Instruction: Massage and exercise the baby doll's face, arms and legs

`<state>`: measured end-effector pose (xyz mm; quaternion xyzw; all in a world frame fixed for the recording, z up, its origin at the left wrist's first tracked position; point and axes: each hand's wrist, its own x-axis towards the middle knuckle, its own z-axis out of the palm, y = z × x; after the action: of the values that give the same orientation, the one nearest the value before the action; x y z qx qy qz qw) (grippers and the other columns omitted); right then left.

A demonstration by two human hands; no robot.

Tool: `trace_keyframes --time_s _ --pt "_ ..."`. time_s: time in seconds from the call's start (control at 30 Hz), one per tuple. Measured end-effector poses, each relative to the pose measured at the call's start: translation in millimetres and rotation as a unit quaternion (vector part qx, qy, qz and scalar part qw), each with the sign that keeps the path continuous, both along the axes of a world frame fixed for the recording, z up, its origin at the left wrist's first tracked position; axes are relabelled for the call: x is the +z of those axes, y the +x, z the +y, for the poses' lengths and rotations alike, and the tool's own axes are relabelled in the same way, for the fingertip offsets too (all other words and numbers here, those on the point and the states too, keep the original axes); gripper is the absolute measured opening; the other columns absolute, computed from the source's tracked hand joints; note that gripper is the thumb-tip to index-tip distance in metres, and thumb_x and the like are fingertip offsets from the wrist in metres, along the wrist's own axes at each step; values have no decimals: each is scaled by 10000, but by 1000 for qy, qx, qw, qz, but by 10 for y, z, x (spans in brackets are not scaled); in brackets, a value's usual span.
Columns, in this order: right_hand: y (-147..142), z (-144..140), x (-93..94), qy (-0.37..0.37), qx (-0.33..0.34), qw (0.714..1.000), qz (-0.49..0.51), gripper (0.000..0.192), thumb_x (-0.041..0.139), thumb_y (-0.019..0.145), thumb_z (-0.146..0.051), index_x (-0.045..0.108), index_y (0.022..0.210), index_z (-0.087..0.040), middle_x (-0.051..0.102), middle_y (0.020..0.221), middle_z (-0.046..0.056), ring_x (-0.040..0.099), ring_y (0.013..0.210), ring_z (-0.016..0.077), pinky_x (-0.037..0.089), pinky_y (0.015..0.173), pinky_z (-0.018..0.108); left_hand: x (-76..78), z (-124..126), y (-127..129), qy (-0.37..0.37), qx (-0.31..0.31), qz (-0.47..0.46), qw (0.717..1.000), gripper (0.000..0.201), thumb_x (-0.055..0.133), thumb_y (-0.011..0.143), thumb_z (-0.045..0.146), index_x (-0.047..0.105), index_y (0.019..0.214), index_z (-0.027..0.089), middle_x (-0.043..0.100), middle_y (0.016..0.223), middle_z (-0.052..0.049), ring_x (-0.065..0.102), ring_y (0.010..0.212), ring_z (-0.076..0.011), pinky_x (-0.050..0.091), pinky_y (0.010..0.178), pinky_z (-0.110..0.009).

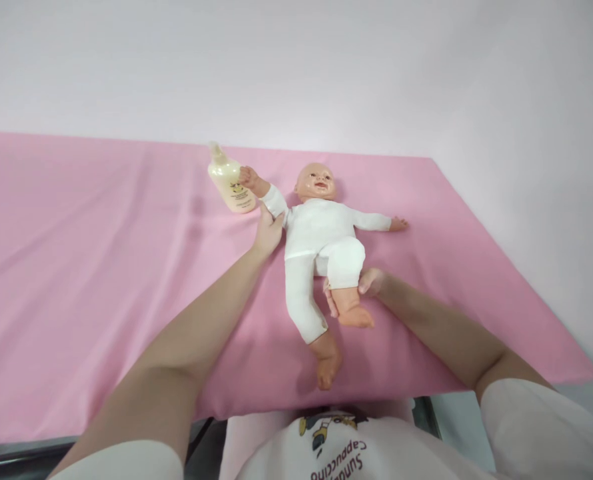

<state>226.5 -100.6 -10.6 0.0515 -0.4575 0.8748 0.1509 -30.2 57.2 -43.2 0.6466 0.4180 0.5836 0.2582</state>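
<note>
A baby doll (312, 230) with a white cloth body lies on its back, its bald head toward the far side. My left hand (269, 230) is closed round the doll's raised arm on the left, with the thumb on the white sleeve. Under the doll's bent leg, my right hand (371, 283) grips the lower leg from behind. Its thumb shows on the right and its fingertips on the left. The other leg stretches toward me. A pump bottle (231, 183) of pale yellow liquid lies tilted beside the doll's raised hand.
A pink cloth (101, 267) with soft folds covers the table. Its far edge meets a pale wall or surface (276, 73). The table's near edge is close to my body, where my printed white shirt (336, 447) shows.
</note>
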Motion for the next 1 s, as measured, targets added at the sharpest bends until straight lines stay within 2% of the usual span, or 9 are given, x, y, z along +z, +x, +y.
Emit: trace_keyframes --time_s 0.13,0.23,0.33,0.4,0.5,0.7,0.87,1.0 --pt "0 23 -20 -47 -45 996 58 573 817 744 -545 683 1133 -146 758 884 73 713 821 224 567 907 414 69 -64 5 63 -29 76 995 324 605 969 325 643 1269 206 702 1293 -143 657 1257 -300 495 1177 -533" --pt "3 67 36 -92 -157 982 53 519 761 770 -549 699 1093 -148 686 788 15 633 735 181 554 881 385 150 -118 16 123 -73 154 978 333 559 970 246 703 1270 226 687 1344 -127 625 1307 -289 463 1204 -524" --pt "0 98 79 -147 -277 949 -7 460 610 854 -580 699 1025 -163 607 717 -8 564 685 174 536 865 400 210 -155 27 120 -88 184 972 398 541 956 195 721 1307 247 678 1361 -113 620 1311 -276 460 1203 -513" --pt "-8 105 83 -176 -311 933 -45 483 524 880 -628 691 962 -182 562 681 -9 529 668 180 523 852 414 232 -171 34 106 -86 176 975 401 555 944 193 738 1296 253 682 1346 -110 624 1299 -278 456 1205 -513" --pt "-25 103 71 -197 -318 925 -64 522 503 870 -674 693 921 -190 535 668 -5 498 665 180 510 831 410 248 -190 42 90 -87 161 979 399 575 924 198 755 1274 260 692 1327 -108 628 1290 -288 453 1206 -520" --pt "-23 107 67 -202 -315 925 -59 531 454 932 -643 699 925 -171 516 647 -18 509 635 171 532 827 419 257 -198 40 88 -88 169 978 423 561 914 186 749 1286 255 691 1344 -112 621 1308 -286 447 1209 -524" --pt "0 127 33 -181 -295 938 -33 491 488 936 -614 702 981 -174 561 680 -15 543 654 169 549 831 413 280 -206 39 89 -82 178 977 393 574 925 219 743 1279 253 703 1335 -118 639 1285 -292 470 1191 -520" --pt "24 118 25 -159 -236 959 -19 480 616 857 -601 679 1049 -166 595 722 -9 573 691 174 562 868 413 315 -245 48 91 -86 150 981 374 587 953 298 715 1300 238 713 1354 -112 638 1300 -296 465 1204 -513"
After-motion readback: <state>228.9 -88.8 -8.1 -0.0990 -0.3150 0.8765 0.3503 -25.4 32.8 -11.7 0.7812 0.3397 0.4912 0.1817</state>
